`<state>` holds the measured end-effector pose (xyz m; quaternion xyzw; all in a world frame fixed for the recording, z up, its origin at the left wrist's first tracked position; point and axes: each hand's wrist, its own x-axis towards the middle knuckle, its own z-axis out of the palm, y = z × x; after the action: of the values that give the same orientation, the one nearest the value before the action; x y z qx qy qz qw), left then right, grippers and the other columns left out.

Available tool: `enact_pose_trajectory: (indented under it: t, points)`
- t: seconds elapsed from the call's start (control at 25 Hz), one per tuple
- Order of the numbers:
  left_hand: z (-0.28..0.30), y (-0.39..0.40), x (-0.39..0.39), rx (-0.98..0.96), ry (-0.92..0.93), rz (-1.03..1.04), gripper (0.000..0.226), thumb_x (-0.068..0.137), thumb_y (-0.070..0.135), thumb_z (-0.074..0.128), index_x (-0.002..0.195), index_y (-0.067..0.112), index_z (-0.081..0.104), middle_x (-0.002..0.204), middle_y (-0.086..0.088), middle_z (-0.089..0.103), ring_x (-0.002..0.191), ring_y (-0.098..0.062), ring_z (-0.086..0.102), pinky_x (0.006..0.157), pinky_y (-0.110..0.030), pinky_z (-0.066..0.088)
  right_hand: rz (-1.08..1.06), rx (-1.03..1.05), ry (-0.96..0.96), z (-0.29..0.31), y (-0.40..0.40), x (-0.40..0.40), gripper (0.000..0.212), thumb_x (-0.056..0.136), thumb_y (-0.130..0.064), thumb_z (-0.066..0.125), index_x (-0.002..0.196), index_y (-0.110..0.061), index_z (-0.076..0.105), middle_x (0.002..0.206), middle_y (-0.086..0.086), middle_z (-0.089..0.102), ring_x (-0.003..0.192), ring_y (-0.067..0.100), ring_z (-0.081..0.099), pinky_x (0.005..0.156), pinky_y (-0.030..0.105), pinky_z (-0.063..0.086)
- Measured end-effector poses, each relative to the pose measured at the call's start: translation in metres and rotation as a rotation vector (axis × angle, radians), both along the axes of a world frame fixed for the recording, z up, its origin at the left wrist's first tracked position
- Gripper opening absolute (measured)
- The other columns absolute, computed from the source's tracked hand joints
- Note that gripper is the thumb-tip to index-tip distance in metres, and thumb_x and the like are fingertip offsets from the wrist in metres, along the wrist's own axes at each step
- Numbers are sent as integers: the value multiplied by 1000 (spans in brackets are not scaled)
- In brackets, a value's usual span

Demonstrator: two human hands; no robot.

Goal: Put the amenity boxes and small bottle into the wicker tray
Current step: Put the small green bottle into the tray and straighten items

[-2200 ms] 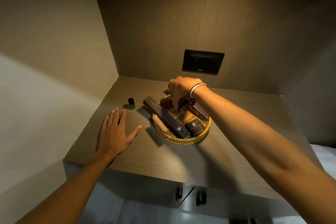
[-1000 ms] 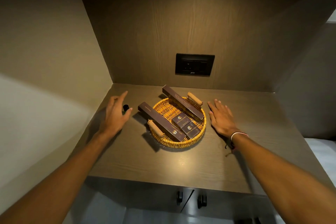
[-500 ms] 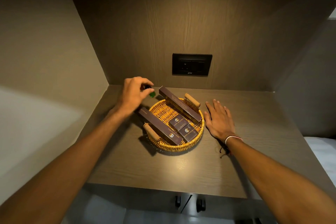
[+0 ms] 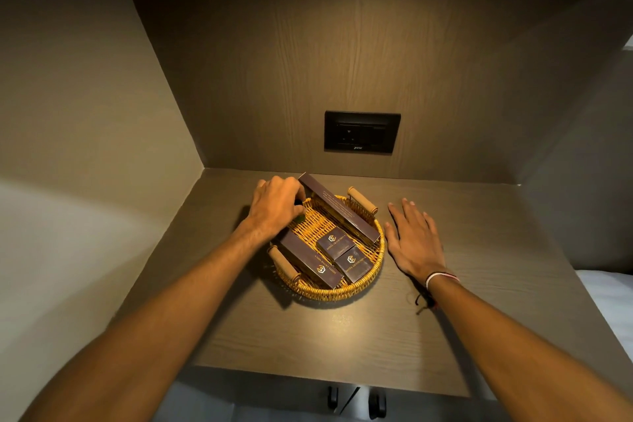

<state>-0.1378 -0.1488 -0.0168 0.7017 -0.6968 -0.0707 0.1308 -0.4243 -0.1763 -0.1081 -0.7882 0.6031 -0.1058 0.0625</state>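
A round wicker tray (image 4: 342, 292) with two wooden handles sits mid-shelf. Inside lie two long dark boxes, one along the left (image 4: 310, 260) and one across the back right (image 4: 339, 211), and two small square boxes (image 4: 334, 243) (image 4: 352, 264) between them. My left hand (image 4: 275, 207) hovers over the tray's back left, fingers closed around the small green bottle (image 4: 300, 217), of which only a sliver and the dark cap show. To the right of the tray, my right hand (image 4: 414, 240) rests flat on the shelf, fingers spread, holding nothing.
The wooden shelf (image 4: 342, 336) sits in an alcove with walls at the left, back and right. A black socket plate (image 4: 361, 132) is on the back wall. Drawer handles (image 4: 356, 401) show below the shelf's front edge.
My left hand picked the green bottle up from the shelf's left side and carried it right, over the tray's back left. My right hand left the tray and settled flat beside it.
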Motion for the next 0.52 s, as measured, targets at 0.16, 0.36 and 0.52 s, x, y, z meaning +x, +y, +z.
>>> enact_pose_trajectory:
  t: [0.16,0.36,0.52]
  points:
    - [12,5,-2,-21,8,-16,45,77,33,82,118,21,68,117,-3,72,116,-23,63,102,-51,43,11,32,-23,2,-1,-1,57,104,-46,26,156,-24,28,166,6,22,155,23,17,124,45,15]
    - [30,50,4,-306,149,116,43,81,42,75,114,22,56,112,-3,50,96,-17,57,73,-25,47,-97,232,-311,39,-20,4,41,103,-47,35,114,-20,63,118,11,63,121,35,57,97,46,46]
    - [13,105,0,-250,254,258,41,82,61,62,78,31,35,77,12,50,59,-2,51,47,-15,32,43,290,-580,93,-41,37,46,100,-51,44,122,-16,65,117,10,68,114,29,62,99,47,50]
